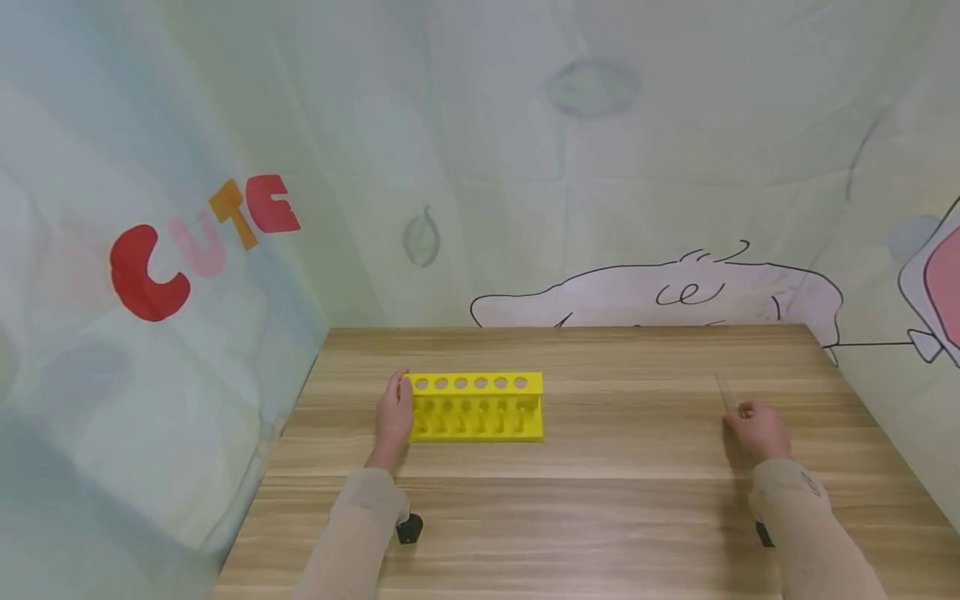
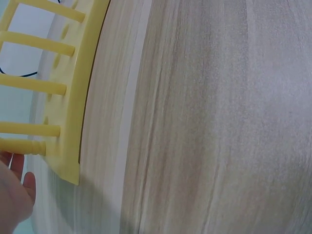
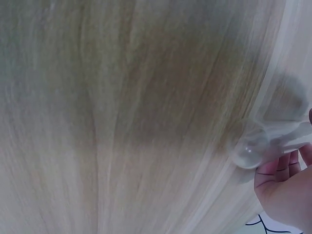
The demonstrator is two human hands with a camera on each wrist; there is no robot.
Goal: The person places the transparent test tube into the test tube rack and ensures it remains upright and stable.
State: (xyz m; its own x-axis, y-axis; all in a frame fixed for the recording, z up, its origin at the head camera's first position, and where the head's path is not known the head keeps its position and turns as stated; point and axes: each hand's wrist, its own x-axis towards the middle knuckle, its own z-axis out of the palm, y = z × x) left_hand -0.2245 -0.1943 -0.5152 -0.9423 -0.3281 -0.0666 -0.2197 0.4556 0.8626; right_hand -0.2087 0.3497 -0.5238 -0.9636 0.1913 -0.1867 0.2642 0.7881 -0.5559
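My left hand [image 1: 394, 412] holds the left end of a yellow test tube rack [image 1: 476, 437] with one row of round holes along its top. In the left wrist view, fingers [image 2: 29, 185] of that hand lie by the rack's end post [image 2: 22, 146]; the rest of the hand is out of frame. Well to the right, my right hand [image 1: 761, 429] pinches a clear test tube [image 1: 724, 392] close over the table. The right wrist view shows the tube's rounded end [image 3: 249, 148] sticking out past the curled fingers [image 3: 268, 178].
The wood-grain table [image 1: 630, 517] has its back edge against a printed curtain [image 1: 480, 167]. More curtain with coloured letters hangs along the left side. Black wrist cameras [image 1: 409, 528] show beneath the sleeves.
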